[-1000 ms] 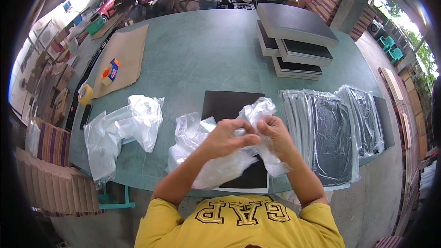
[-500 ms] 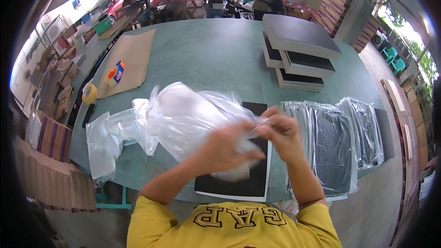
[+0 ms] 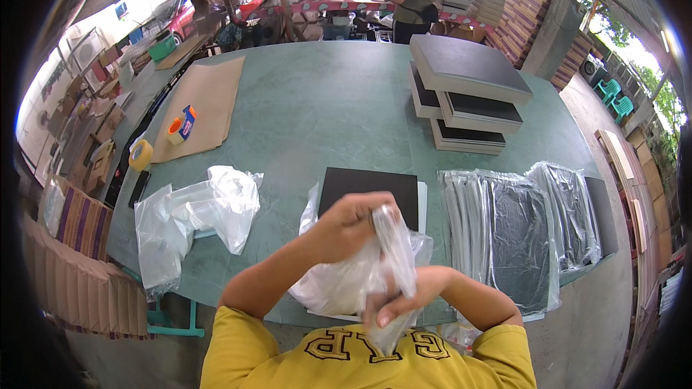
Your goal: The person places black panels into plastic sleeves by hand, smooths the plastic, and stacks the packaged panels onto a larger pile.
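Observation:
A clear plastic bag (image 3: 335, 284) hangs bunched between my hands, close to my chest. My left hand (image 3: 351, 225) is closed on its gathered upper end. Lower down and to the right, my right hand (image 3: 414, 294) grips the bag too, its fingertips partly hidden by the plastic and slightly blurred. Beneath lies a black rectangular sheet (image 3: 371, 186) with white edges showing; the bag and my hands cover its near part. More loose clear plastic bags (image 3: 209, 205) lie crumpled on the table to the left.
Dark sheets wrapped in plastic (image 3: 512, 238) lie to the right on the green table (image 3: 310, 101). Black-topped thick boards (image 3: 468, 65) are stacked at the back right. Brown cardboard (image 3: 209, 101), a tape dispenser (image 3: 182, 124) and a tape roll (image 3: 140, 154) are at the left. A person (image 3: 418, 0) stands beyond.
The bag has moved down and right, toward my chest, uncovering the sheet's far part. My left hand has risen to the bag's upper end; my right hand has dropped lower.

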{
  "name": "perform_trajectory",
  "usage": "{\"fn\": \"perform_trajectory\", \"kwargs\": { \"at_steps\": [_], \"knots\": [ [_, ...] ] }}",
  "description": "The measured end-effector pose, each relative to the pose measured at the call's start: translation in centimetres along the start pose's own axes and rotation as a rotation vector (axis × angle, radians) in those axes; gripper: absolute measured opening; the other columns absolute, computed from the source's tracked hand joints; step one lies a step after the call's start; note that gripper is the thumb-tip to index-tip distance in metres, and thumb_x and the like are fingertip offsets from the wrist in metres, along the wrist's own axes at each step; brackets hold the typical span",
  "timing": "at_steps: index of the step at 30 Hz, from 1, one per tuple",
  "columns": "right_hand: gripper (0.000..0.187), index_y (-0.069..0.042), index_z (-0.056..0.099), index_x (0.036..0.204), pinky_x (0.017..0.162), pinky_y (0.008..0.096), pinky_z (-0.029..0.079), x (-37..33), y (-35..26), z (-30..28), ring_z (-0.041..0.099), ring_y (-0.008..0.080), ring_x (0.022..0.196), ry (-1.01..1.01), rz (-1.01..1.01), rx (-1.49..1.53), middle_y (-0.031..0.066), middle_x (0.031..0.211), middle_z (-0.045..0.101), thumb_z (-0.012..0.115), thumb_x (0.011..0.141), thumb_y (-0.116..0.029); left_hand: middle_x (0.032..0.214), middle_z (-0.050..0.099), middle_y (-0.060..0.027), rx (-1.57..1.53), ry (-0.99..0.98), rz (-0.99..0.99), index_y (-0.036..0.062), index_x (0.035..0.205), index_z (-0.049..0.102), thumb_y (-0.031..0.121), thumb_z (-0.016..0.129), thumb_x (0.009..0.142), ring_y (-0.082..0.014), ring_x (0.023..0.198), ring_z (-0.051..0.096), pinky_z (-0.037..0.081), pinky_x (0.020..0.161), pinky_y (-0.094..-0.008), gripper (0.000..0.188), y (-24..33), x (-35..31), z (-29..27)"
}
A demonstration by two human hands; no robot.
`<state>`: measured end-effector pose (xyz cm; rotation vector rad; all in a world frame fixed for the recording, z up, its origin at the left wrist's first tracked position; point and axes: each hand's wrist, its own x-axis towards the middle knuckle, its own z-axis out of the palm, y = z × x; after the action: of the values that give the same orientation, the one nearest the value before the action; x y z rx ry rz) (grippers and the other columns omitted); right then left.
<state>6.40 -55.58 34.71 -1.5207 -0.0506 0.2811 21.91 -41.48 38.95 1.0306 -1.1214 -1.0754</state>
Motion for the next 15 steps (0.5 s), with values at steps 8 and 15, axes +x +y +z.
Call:
{"fn": "perform_trajectory", "kwargs": {
  "at_steps": [8,15],
  "knots": [
    [0.053,0.003,0.049,0.11,0.088,0.0347,0.04,-2.0,-1.4,0.7,0.05,0.0283,0.104,-0.207,0.18,0.247,0.0191,0.106,0.055,0.059,0.075,-0.035,0.081,0.062,-0.0057,-0.311,-0.426,-0.018,0.001,0.087,0.063,0.016,0.062,0.079,-0.0122,0.075,0.056,0.043,0.067,-0.0269,0.017,0.9,-3.4,-4.4],
    [0.041,-0.008,0.054,0.112,0.092,0.0422,0.034,-1.0,1.6,-2.4,0.048,0.0277,0.108,-0.207,0.865,-1.231,0.0149,0.109,0.055,0.055,0.071,-0.012,0.07,0.059,-0.0153,1.402,-0.594,-0.456,0.0033,0.072,0.059,0.012,0.054,0.074,-0.0235,0.066,0.061,0.048,0.054,-0.0349,0.01,-3.0,-5.2,-4.3]
  ]
}}
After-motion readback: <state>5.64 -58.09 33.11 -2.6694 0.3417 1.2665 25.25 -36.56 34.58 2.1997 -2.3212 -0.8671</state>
